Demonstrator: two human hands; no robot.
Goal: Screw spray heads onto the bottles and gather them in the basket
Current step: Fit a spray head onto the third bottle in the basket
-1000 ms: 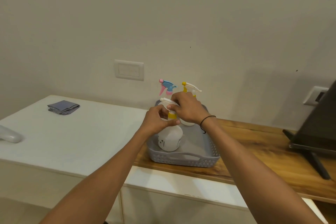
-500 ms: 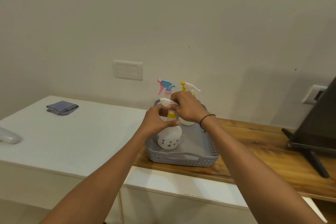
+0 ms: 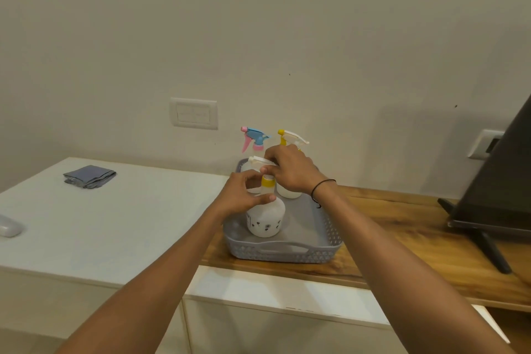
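Note:
A white bottle (image 3: 265,220) with small dark flower prints stands in the front left of the grey basket (image 3: 283,251). My left hand (image 3: 244,195) grips its shoulder and neck below the yellow collar (image 3: 268,182). My right hand (image 3: 290,171) grips the white spray head (image 3: 257,160) on top of it. Behind, in the basket, stand two more bottles: one with a blue and pink spray head (image 3: 254,138), one with a yellow and white spray head (image 3: 291,138). Their bodies are mostly hidden by my hands.
The basket sits on a wooden countertop (image 3: 402,227), next to a white counter (image 3: 115,218) with a folded grey cloth (image 3: 89,176) and a white object (image 3: 8,226) at the left edge. A dark monitor on a stand (image 3: 494,198) is at the right.
The bottle has gone down a little and now stands on the basket floor. Both hands stay on the bottle and its spray head, with little shift.

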